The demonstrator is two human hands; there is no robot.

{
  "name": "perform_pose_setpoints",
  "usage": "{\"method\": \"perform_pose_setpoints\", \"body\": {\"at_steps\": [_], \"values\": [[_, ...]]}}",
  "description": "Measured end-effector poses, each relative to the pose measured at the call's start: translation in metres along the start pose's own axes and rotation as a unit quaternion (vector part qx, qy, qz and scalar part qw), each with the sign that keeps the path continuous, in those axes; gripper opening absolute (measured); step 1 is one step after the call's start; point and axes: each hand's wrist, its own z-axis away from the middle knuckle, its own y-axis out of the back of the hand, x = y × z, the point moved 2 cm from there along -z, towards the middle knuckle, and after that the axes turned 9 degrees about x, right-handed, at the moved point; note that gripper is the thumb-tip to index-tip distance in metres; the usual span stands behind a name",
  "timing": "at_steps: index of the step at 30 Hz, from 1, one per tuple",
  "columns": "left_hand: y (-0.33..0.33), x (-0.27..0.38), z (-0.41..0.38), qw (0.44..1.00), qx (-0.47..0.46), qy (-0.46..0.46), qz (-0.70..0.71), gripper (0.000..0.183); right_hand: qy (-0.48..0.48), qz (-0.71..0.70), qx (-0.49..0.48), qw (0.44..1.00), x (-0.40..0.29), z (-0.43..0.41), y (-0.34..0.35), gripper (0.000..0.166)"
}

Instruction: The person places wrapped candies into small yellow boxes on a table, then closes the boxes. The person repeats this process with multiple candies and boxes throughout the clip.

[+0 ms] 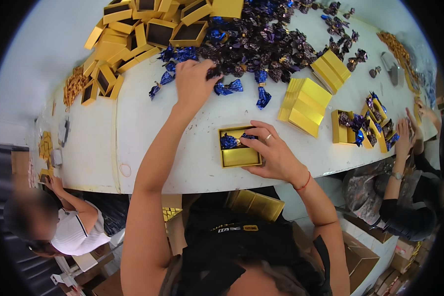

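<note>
On the white table before me stands an open gold cardboard box [241,158]. A blue foil-wrapped candy [229,141] lies in its far half, partly under my fingers; bare gold lining shows in the near half. My right hand [272,150] grips the box from the right, with fingertips on the candy's right end. Farther off, at the near edge of a heap of dark-wrapped candies [257,48], my left hand [195,79] pinches a dark-wrapped candy [213,73]. Loose blue candies [228,87] lie beside that hand.
Empty gold boxes [133,40] are piled at the far left. Right of the heap lie two stacks of folded gold card [306,105]. Several filled boxes [370,124] stand farther right, near a co-worker's hands [405,135]. Another person [72,218] works at the left.
</note>
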Motion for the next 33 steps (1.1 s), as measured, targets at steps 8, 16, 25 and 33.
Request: {"method": "perform_pose_setpoints", "body": {"at_steps": [8,16,25,33], "values": [[0.091,0.077,0.114,0.909,0.017,0.132,0.395,0.018,-0.067,-0.072,0.052,0.994,-0.001,0.005,-0.001,0.095],[0.079,0.111,0.143,0.961,-0.113,-0.107,0.227,0.019,-0.067,0.062,0.02,0.996,-0.025,0.045,0.013,0.077],[0.051,-0.14,0.046,0.973,0.216,0.075,-0.001,0.043,-0.24,0.323,0.162,0.901,-0.004,0.157,0.108,0.056],[0.089,-0.335,0.064,0.904,0.312,0.207,-0.204,0.034,-0.157,0.403,0.364,0.825,0.07,0.092,0.137,0.071]]}}
